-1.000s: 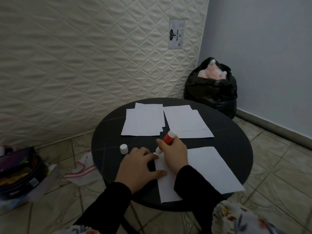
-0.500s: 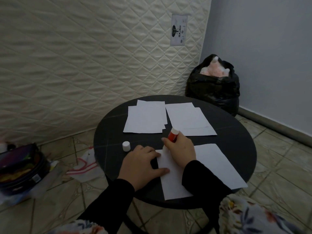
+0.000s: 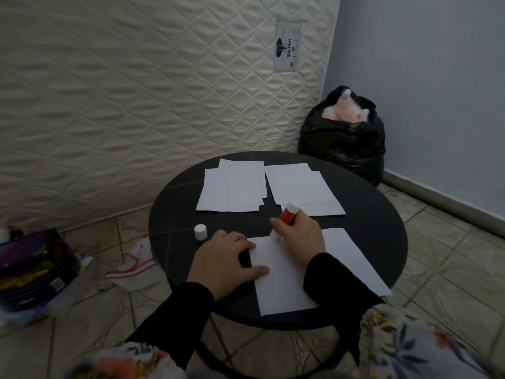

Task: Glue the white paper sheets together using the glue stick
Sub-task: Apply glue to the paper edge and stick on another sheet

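Observation:
A white paper sheet [image 3: 281, 283] lies on the near part of the round black table [image 3: 175, 214]. My right hand [image 3: 300, 236] grips the red and white glue stick [image 3: 288, 216], its tip down on the sheet's far edge. My left hand [image 3: 224, 263] rests flat on the sheet's left edge, thumb on the paper. The stick's white cap [image 3: 200, 231] stands on the table left of my hands. Two stacks of white sheets [image 3: 232, 190] [image 3: 300, 187] lie at the far side. Another sheet [image 3: 355, 261] lies under my right arm.
A quilted mattress [image 3: 136, 91] leans against the wall behind the table. A black rubbish bag [image 3: 344, 140] sits in the corner at the right. On the tiled floor at the left are a dark box of supplies [image 3: 30, 269] and a white plastic bag [image 3: 134, 261].
My right hand has slid the glue stick rightwards along the sheet's far edge. My left hand stays pressed on the sheet.

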